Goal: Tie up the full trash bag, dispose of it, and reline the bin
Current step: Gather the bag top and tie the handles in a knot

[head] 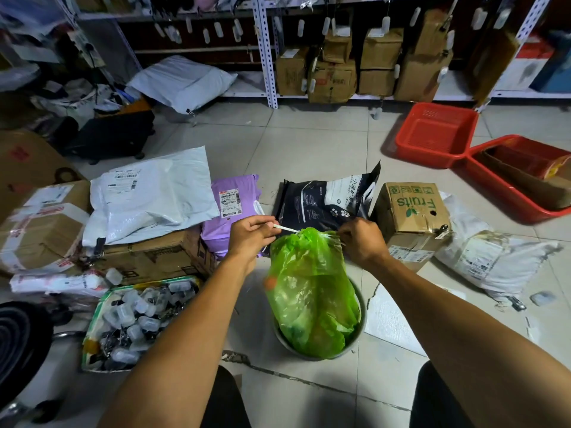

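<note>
With the bag point(312, 291) half out of the bin point(360, 332), left hand point(251, 234) pinching the drawstring point(285, 227) and right hand point(363, 239) closed on the mouth, a hard pull could tear the thin film.

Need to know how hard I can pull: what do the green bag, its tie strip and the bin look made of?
Green bag: thin, glossy, translucent plastic film; it wrinkles and the contents show through.
Tie strip: pale, flat, stretched taut, probably plastic drawstring tape.
Bin: only a smooth grey rim shows, metal or plastic, cannot tell.
</note>
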